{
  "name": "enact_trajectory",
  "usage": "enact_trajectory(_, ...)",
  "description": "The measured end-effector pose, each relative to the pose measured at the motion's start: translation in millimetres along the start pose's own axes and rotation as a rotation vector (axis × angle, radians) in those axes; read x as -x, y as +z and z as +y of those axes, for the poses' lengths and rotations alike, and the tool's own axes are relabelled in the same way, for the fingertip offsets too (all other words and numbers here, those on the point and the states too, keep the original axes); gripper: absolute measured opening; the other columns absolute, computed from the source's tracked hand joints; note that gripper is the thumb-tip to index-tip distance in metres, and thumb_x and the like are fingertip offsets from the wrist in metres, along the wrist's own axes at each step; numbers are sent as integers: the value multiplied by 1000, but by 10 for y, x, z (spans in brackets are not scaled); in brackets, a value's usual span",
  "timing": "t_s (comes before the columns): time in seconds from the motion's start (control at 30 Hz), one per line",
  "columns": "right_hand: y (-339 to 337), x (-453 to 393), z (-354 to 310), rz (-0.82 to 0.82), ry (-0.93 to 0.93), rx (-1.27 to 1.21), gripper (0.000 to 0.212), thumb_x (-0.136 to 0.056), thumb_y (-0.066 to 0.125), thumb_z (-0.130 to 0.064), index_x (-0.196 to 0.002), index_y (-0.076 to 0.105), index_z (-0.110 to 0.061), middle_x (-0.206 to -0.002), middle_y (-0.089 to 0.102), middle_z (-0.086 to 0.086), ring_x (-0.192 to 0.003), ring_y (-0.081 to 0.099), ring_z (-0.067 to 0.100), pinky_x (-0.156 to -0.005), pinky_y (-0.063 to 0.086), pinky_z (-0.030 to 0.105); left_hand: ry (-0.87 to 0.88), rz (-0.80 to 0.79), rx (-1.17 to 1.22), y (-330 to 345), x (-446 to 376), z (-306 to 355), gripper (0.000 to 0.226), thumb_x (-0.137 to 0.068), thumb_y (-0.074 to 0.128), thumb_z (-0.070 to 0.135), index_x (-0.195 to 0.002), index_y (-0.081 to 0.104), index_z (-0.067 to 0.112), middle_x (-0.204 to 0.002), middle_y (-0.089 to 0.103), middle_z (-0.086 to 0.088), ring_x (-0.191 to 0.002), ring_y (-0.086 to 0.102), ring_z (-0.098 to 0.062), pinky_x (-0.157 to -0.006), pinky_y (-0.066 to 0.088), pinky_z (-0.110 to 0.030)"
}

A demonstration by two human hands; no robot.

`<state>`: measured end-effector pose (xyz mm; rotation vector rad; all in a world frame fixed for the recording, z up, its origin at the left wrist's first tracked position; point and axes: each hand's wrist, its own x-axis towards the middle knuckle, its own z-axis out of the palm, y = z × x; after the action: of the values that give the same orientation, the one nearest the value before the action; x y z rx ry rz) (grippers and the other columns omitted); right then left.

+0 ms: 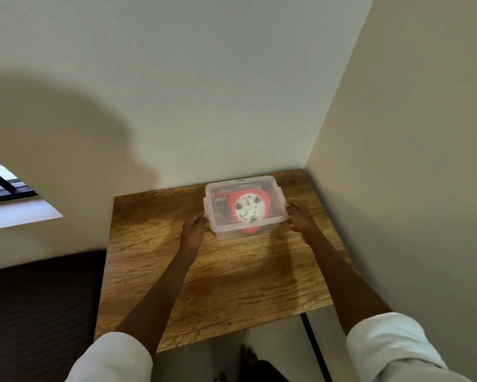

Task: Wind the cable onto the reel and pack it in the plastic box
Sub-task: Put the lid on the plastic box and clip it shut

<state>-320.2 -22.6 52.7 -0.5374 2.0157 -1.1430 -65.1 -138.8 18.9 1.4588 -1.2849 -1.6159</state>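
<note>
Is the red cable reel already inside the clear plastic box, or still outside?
Inside. The red cable reel shows through the lid of the clear plastic box.

Plastic box (245,235) on wooden table (231,285)

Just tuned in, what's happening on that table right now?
A person stands at a wooden table in a room corner, with both hands on a clear plastic box. The red cable reel already lies inside, and the lid looks to be on. The left hand is at the box's left side and the right hand at its right side, by the latches; whether these are clipped shut cannot be told. The packing appears nearly done.
</note>
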Motion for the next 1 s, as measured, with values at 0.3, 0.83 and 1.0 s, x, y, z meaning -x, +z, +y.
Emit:
enact_trajectory(0.3,-51,-344,-99,-34,-11,-2,17,-101,58,-23,-88,70,-18,-103,74,13,-95,72,33,-91,59,51,-177,30,-15,69,-344,149,27,-100,58,25,-121,65,10,-110,71,-12,-89,66,-25,-75,53,-35)
enact_trajectory(0.83,-155,-562,58,-169,178,-46,21,-95,55,-17,-103,67,-2,-92,61,16,-83,53,29,-76,48,37,-247,65,-47,40,-330,40,23,-100,54,26,-105,65,6,-85,57,-6,-60,41,-12,-53,37,-27)
enact_trajectory(1.0,-100,-463,198,-160,173,-199,30,-101,51,-28,-117,66,-8,-112,70,16,-98,66,33,-84,57,43,-252,-28,69,-32,-251,17,28,-100,55,25,-120,65,9,-106,71,-13,-87,68,-28,-74,56,-38)
